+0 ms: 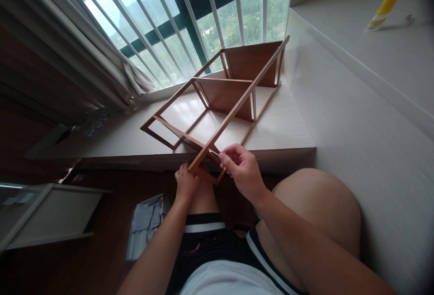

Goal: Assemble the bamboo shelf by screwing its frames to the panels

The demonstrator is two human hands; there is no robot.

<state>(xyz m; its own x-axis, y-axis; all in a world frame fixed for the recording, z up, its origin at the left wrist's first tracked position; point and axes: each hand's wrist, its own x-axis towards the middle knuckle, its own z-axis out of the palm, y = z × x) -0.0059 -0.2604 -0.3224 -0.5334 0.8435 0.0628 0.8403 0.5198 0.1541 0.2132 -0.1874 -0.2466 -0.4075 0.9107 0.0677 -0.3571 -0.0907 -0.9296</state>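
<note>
A brown wooden shelf rack lies on its side on a white window ledge, its near end sticking out over the ledge's edge. My left hand is closed around the rack's near bottom corner from below. My right hand pinches something small against the near end of the frame; what it holds is too small to name. Both knees show below the hands.
A barred window with a gathered curtain stands behind the rack. White wall runs along the right, with a yellow-and-white object on it. A bag and a white panel lie on the dark wooden floor at left.
</note>
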